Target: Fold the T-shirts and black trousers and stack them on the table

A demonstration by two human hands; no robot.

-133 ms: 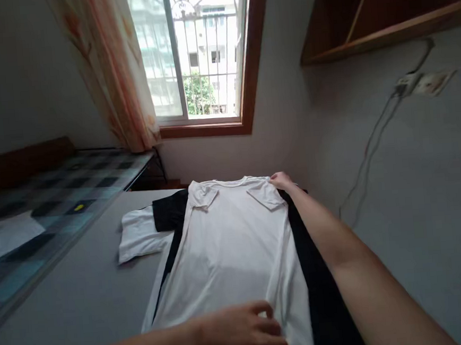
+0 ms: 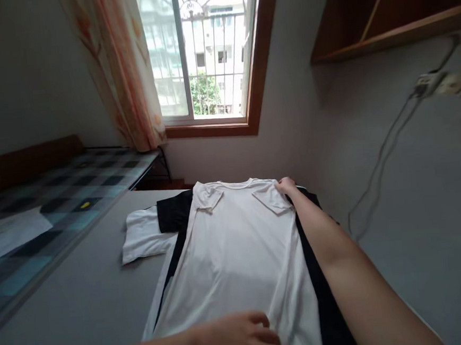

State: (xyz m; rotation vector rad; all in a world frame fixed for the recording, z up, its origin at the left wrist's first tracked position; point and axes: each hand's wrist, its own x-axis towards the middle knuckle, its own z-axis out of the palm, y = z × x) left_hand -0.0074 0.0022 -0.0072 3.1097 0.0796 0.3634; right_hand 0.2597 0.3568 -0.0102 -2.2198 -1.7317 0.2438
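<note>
A white T-shirt (image 2: 236, 246) lies spread out, its neckline toward the window and its short sleeves turned inward over the front. At the far right shoulder my right hand (image 2: 286, 185) pinches the cloth, arm stretched out. My left hand (image 2: 247, 338) is low in the view, fingers curled on the lower part of the shirt; a long crease runs from there up toward the right sleeve. Its fingertips are partly hidden. Under the white shirt lie a black garment (image 2: 173, 213), showing on both sides, and another white garment (image 2: 142, 235) sticking out on the left.
The clothes lie on a pale grey surface (image 2: 76, 296). On the left is a bed with a checked cover (image 2: 95, 178), with a sheet of paper (image 2: 15, 232) on it. A curtain (image 2: 123, 85) hangs beside the barred window. A wooden shelf (image 2: 395, 32) and cables (image 2: 381, 155) are on the right wall.
The view has shifted slightly, so the scene sits a little further right. Both hands stay at about the same places on the shirt.
</note>
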